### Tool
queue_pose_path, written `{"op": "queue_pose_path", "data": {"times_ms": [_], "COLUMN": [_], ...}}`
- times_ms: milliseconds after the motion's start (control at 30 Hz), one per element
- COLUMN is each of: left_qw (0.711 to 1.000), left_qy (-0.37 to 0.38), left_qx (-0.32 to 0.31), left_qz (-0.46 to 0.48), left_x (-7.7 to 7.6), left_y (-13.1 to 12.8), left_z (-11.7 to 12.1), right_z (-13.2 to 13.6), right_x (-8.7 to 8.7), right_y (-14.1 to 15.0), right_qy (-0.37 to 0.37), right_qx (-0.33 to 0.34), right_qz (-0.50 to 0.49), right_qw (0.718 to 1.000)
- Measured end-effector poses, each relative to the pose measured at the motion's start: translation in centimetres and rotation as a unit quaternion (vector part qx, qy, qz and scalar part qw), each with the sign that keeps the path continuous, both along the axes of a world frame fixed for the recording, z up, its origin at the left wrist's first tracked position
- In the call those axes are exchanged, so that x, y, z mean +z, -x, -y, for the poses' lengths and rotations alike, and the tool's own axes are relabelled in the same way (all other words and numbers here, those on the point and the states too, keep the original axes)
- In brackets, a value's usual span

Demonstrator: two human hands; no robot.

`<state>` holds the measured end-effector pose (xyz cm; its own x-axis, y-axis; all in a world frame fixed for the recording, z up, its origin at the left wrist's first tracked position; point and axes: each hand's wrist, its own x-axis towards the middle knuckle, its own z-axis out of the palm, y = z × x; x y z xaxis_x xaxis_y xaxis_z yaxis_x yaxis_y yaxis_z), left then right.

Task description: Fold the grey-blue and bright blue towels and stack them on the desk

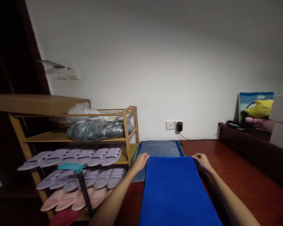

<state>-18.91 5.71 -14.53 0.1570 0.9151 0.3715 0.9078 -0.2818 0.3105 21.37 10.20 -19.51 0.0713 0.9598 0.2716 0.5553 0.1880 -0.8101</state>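
Observation:
A bright blue cloth point(174, 191), which looks like a towel, stretches toward me between my hands. My left hand point(142, 161) pinches its far left corner. At the far right corner, my right hand point(202, 161) has its fingers closed on the same cloth. The cloth's far edge runs nearly straight between the two hands, and its near end leaves the bottom of the view. Behind it a grey cloth point(161, 148) with blue and green edging lies flat on the reddish-brown wooden surface point(238, 175), partly covered by the blue one.
On the left stands a wooden rack point(126, 125) with lilac slippers point(113, 155), pink slippers point(63, 199), a plastic-wrapped bundle point(96, 128) and a cardboard box point(42, 103). A black plug point(179, 126) sits in the wall socket. At right, a dark ledge point(250, 144) carries a picture point(247, 100) and cables.

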Motion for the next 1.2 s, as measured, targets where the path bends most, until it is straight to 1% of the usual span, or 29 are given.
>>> {"op": "queue_pose_path", "data": {"times_ms": [167, 300, 433, 500, 567, 633, 700, 767, 833, 933, 1000, 1100, 1200], "left_qw": [0.995, 0.99, 0.986, 0.986, 0.986, 0.987, 0.986, 0.982, 0.98, 0.982, 0.984, 0.988, 0.992], "left_qy": [-0.002, -0.011, -0.016, -0.025, -0.033, -0.039, -0.041, -0.028, -0.003, 0.015, 0.012, 0.017, 0.031], "left_qx": [0.063, 0.086, 0.089, 0.085, 0.066, 0.018, -0.046, -0.094, -0.108, -0.102, -0.095, -0.079, -0.047], "left_qz": [-0.075, -0.116, -0.138, -0.143, -0.147, -0.152, -0.156, -0.161, -0.165, -0.161, -0.152, -0.135, -0.112], "left_x": [-1.1, -1.5, -1.1, -0.8, -0.6, -0.7, -1.3, -2.3, -3.4, -4.6, -4.8, -4.5, -3.9], "left_y": [-1.0, -1.9, -2.1, -2.5, -3.5, -5.1, -7.0, -8.7, -9.7, -10.0, -9.9, -9.7, -9.0], "left_z": [-0.1, 0.0, 0.6, 1.0, 1.5, 2.0, 2.3, 2.5, 2.5, 2.6, 2.7, 2.7, 2.8], "right_z": [-0.2, 0.4, 1.6, 2.4, 3.3, 4.2, 5.0, 5.5, 5.8, 5.8, 5.7, 5.6, 5.4], "right_x": [-0.7, -0.8, 0.1, 0.9, 1.7, 2.2, 2.2, 1.8, 1.0, 0.1, -0.2, -0.2, -0.2], "right_y": [1.1, 1.5, 2.0, 2.9, 4.6, 6.9, 9.4, 11.5, 12.6, 13.0, 12.7, 11.8, 10.2], "right_qy": [0.008, 0.022, 0.034, 0.019, -0.014, -0.053, -0.082, -0.086, -0.072, -0.062, -0.067, -0.063, -0.035], "right_qx": [-0.021, -0.034, -0.053, -0.063, -0.058, -0.016, 0.06, 0.13, 0.166, 0.176, 0.172, 0.151, 0.124], "right_qz": [0.074, 0.145, 0.212, 0.237, 0.255, 0.269, 0.29, 0.317, 0.342, 0.359, 0.359, 0.355, 0.35], "right_qw": [0.997, 0.989, 0.975, 0.969, 0.965, 0.961, 0.952, 0.936, 0.922, 0.915, 0.915, 0.921, 0.928]}}
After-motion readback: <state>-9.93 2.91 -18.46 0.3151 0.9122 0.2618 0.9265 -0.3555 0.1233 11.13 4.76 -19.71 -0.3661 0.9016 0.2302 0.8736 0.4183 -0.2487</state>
